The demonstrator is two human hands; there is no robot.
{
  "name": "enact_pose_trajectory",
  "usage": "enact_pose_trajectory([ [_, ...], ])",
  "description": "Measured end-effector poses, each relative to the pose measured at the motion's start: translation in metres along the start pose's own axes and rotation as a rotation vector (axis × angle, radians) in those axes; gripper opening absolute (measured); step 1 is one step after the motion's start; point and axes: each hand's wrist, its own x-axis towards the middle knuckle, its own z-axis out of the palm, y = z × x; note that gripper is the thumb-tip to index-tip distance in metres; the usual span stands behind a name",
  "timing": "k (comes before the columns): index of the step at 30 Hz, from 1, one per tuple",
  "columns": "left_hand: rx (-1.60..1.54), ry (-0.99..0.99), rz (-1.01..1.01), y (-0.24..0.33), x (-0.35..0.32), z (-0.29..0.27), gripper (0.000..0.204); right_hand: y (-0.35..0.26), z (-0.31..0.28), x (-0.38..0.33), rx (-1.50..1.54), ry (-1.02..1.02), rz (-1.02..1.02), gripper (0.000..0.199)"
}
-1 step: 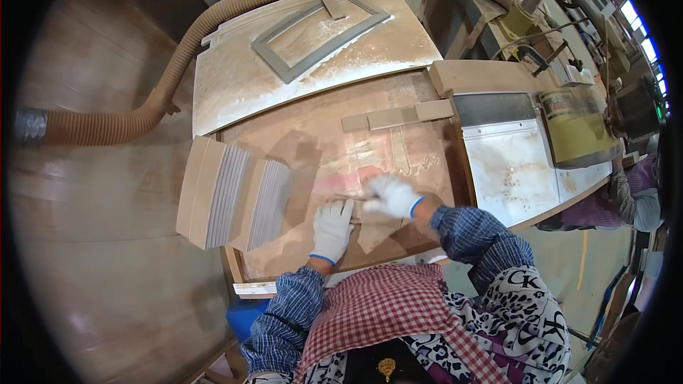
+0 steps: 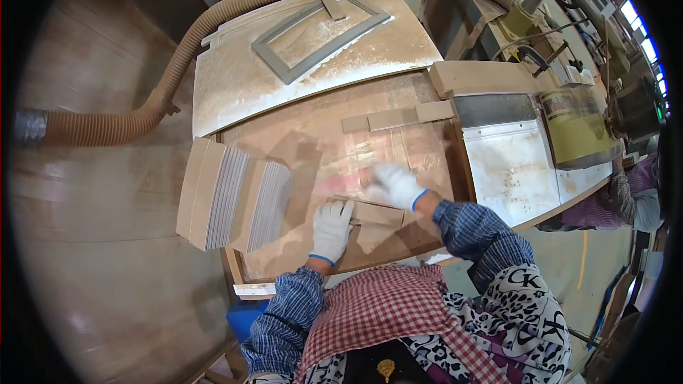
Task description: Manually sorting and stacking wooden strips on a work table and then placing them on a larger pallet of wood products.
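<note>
Both my hands wear white gloves with blue cuffs and lie on a flat light-brown wooden piece (image 2: 379,214) on the workbench (image 2: 313,149). My left hand (image 2: 332,230) covers the piece's left end, fingers laid over its edge. My right hand (image 2: 395,185), slightly blurred, grips the piece's far edge at its right part. A pinkish mark shows on the bench just beyond the piece.
Two leaning stacks of thin boards (image 2: 235,199) stand at the bench's left. Wooden strips (image 2: 398,118) lie further back. Behind are a dusty panel with a grey frame (image 2: 320,28) and a ribbed dust hose (image 2: 213,21). A metal machine table (image 2: 512,163) and yellow-green machine (image 2: 578,125) are right.
</note>
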Motion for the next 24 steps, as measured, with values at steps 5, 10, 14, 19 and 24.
enact_pose_trajectory([
  [5, -0.054, 0.017, 0.146, -0.012, 0.021, -0.009, 0.062, 0.07, -0.038, 0.06, -0.443, 0.462, 0.181, 0.053],
  [10, -0.126, -0.125, 0.211, -0.011, 0.024, -0.017, 0.06, 0.093, -0.037, 0.078, -0.287, 0.105, 0.319, 0.049],
  [14, -0.067, 0.014, 0.188, -0.011, -0.004, -0.004, 0.062, 0.034, -0.047, 0.043, -0.431, -0.08, 0.266, 0.044],
  [19, -0.264, 0.099, 0.201, -0.015, -0.022, 0.001, 0.049, 0.01, -0.026, -0.011, -0.253, 0.018, 0.044, 0.053],
  [24, -0.325, -0.019, 0.055, -0.015, -0.018, -0.001, 0.052, -0.012, -0.014, -0.037, -0.131, -0.082, -0.033, 0.052],
])
